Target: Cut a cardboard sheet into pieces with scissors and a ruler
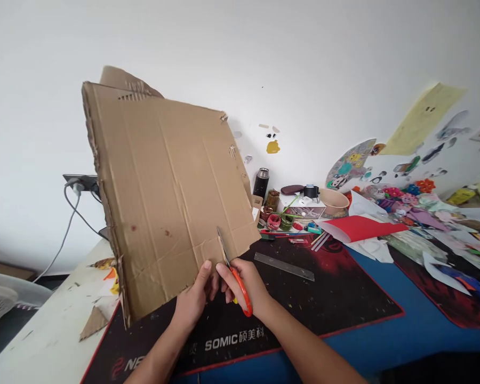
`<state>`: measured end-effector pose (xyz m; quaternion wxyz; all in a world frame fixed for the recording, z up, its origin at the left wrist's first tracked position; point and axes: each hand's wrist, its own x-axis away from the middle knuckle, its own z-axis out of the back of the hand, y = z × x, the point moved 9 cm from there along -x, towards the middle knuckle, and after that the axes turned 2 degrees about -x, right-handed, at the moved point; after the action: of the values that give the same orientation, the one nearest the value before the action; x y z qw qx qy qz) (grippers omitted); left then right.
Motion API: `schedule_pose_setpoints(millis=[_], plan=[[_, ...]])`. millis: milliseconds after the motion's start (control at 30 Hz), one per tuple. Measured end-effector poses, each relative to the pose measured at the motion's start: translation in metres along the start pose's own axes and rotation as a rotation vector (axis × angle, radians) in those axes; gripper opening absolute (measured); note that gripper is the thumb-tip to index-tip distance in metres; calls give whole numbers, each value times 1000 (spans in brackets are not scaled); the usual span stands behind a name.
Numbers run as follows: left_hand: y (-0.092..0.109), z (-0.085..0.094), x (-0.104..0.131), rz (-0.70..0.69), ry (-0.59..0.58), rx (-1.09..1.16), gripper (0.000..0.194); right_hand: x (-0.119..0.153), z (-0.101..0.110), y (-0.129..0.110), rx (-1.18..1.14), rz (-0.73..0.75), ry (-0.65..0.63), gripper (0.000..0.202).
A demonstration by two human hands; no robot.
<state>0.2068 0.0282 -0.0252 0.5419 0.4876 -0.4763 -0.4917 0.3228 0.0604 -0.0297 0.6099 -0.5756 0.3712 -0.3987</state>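
Note:
A large brown sheet of cardboard (156, 181) with creases and ragged edges is held up, tilted, above the mat. My left hand (198, 293) grips its lower edge, thumb on the near face and fingers behind. In my right hand (250, 282) is a pair of scissors (240, 288) with orange-red handles. One blade shows against the near face of the cardboard, pointing up and a little left from the lower edge; the other blade is hidden. Both hands are close together at that edge.
Beneath lies a black mat (324, 309) with a clear ruler (284, 266) on it. Behind stand a black flask (261, 183), paint jars and a pink bowl (334, 201). Red paper (364, 229) and craft scraps cover the right side. A cardboard scrap (93, 324) lies left.

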Motion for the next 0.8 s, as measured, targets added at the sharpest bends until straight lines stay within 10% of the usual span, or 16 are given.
schedule_pose_setpoints(millis=[167, 500, 667, 800], plan=[[-6, -19, 7, 62, -103, 364, 65, 1, -19, -14, -53, 52, -130, 71], [-16, 8, 7, 119, -11, -132, 72, 0, -4, 0, 49, -9, -5, 80], [-27, 62, 17, 181, 141, -157, 58, 3, 6, -12, 71, 5, 55, 78], [-12, 114, 22, 74, 136, 274, 99, 9, 24, -21, 57, 48, 102, 77]])
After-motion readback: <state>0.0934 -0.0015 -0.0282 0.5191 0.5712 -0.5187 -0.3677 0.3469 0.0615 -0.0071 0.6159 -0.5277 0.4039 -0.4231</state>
